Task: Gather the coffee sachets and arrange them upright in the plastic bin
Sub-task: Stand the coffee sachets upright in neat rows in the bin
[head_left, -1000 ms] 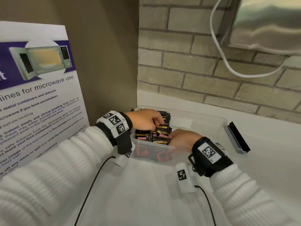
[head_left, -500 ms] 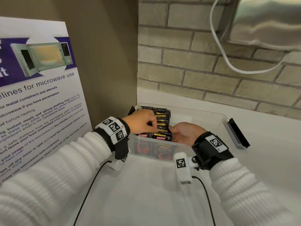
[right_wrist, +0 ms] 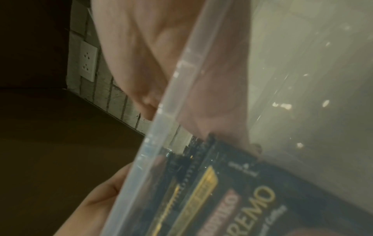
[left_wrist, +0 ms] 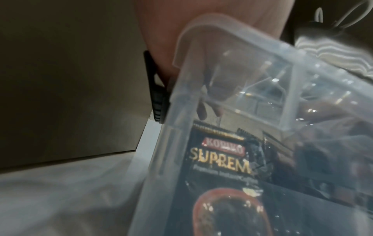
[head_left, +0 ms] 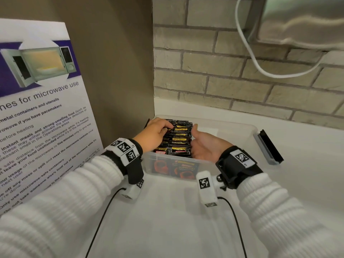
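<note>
Head view showed the coffee packets [head_left: 177,138] standing in a row at the bin's [head_left: 242,131] left end, between both hands. The left hand [head_left: 155,133] lay fingers bent on top; the right hand [head_left: 203,146] pressed flat, fingers straight, beside them.

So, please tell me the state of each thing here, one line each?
Coffee sachets: upright, packed in a row inside the bin.
Plastic bin: open, no lid on.
Left hand: fingers resting on the sachet tops.
Right hand: open, flat against the row's side.
</note>
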